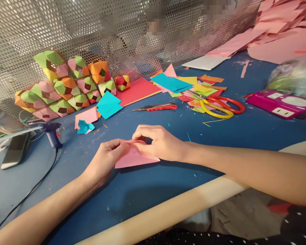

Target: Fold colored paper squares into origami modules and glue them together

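A folded sheet of pink paper [136,160] is held between both hands, low over the blue table. My left hand [108,156] pinches its upper left side, thumb on top. My right hand [158,141] grips the top edge from the other side, with its fingers curled, so the two sets of fingertips meet at the peak. The paper's lower edge shows as a straight line facing me. Beyond the hands lie a red box cutter [162,107], some blue paper squares [109,105] and a small folded blue and pink piece [85,127].
Several coloured paper balls [66,86] are stacked against the perforated metal screen [132,44]. At left are a glue gun [52,132] with its cord and a phone [15,149]. Scissors [216,107], paper scraps and a magenta power strip [280,103] lie at right, with pink sheets [283,41] behind.
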Demonstrator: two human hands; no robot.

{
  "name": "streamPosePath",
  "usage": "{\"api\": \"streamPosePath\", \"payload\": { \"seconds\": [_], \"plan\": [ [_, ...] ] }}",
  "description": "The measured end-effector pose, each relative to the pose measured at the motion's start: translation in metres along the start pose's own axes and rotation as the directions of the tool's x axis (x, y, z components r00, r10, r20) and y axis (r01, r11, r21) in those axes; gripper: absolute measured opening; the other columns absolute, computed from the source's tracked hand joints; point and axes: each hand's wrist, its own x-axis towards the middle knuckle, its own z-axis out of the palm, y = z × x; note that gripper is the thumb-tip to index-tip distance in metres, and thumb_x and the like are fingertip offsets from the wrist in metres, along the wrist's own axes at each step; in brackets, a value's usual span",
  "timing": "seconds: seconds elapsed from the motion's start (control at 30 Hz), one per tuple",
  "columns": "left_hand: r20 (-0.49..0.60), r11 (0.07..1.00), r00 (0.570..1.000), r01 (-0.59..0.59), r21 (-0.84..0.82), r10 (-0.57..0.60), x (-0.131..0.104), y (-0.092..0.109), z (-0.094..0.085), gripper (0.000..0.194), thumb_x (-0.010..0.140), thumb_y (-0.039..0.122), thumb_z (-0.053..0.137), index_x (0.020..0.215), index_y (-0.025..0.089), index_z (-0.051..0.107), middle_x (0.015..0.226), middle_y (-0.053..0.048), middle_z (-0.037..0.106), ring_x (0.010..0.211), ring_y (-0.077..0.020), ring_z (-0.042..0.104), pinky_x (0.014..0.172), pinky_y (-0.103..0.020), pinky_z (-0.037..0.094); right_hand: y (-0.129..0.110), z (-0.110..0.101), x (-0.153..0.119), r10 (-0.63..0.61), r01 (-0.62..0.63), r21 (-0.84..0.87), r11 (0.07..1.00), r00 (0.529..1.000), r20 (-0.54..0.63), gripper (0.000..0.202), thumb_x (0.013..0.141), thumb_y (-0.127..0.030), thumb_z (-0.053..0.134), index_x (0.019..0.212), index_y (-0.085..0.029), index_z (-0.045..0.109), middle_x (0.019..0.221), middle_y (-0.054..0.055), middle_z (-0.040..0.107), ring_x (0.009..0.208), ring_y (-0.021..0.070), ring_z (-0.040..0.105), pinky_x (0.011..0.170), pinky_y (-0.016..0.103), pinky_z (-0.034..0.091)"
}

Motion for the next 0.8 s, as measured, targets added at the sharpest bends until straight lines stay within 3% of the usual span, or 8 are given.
{"api": "streamPosePath", "payload": {
  "seconds": [0.13,0.33,0.47,0.63,0.8],
  "plan": [
    [0.039,0.995,0.999,0.015,-0.1,-0.011,0.0007,0.0031,0.0005,0.02,0.078,0.031,0.058,0.081,0.015,0.07,0.082,-0.004,0.067,0.077,-0.0163,0.057,0.07,-0.025,0.04,0.0049,-0.0004,-0.0016,-0.166,0.167,-0.021,0.986,0.986,0.031,0.015,0.08,-0.006,0.048,0.082,-0.017,0.058,0.078,0.002,0.055,0.069,0.0101,0.051,0.065,0.024,0.043],
    [0.064,0.986,0.997,0.042,-0.159,-0.032,0.0024,-0.0002,-0.0012,0.02,0.077,0.031,0.059,0.083,0.015,0.07,0.082,-0.005,0.068,0.073,-0.0172,0.059,0.068,-0.026,0.042,0.0075,-0.0051,-0.0025,-0.259,0.273,-0.1,0.957,0.957,0.132,0.019,0.082,-0.007,0.044,0.09,-0.017,0.06,0.088,0.006,0.058,0.076,0.0117,0.055,0.069,0.025,0.046],
    [0.039,0.995,0.999,0.031,-0.092,-0.027,0.0011,-0.0021,-0.0015,0.023,0.079,0.035,0.057,0.084,0.015,0.068,0.079,-0.005,0.066,0.073,-0.0165,0.056,0.065,-0.025,0.039,0.0043,-0.0041,-0.0029,-0.241,0.249,-0.132,0.959,0.967,0.079,0.011,0.085,-0.015,0.048,0.08,-0.016,0.058,0.074,0.004,0.057,0.067,0.0109,0.051,0.062,0.024,0.042],
    [0.004,1.0,1.0,-0.016,-0.019,0.016,-0.002,-0.0031,-0.0017,0.029,0.079,0.041,0.058,0.07,0.014,0.064,0.065,0.0,0.054,0.06,-0.0104,0.043,0.055,-0.023,0.029,0.0,0.0001,-0.0024,-0.05,0.039,-0.107,0.994,0.994,-0.098,0.017,0.083,-0.016,0.052,0.066,-0.017,0.05,0.063,-0.002,0.05,0.057,0.0079,0.044,0.055,0.021,0.037],
    [0.019,0.998,1.0,0.013,-0.058,-0.012,-0.0006,-0.0017,-0.0006,0.028,0.077,0.042,0.06,0.079,0.014,0.066,0.074,-0.002,0.06,0.067,-0.0134,0.05,0.06,-0.024,0.035,0.001,-0.0006,-0.0014,-0.08,0.073,-0.087,0.993,0.994,-0.079,0.017,0.084,-0.017,0.053,0.068,-0.016,0.052,0.066,-0.001,0.053,0.059,0.0084,0.047,0.057,0.022,0.038]
  ]
}}
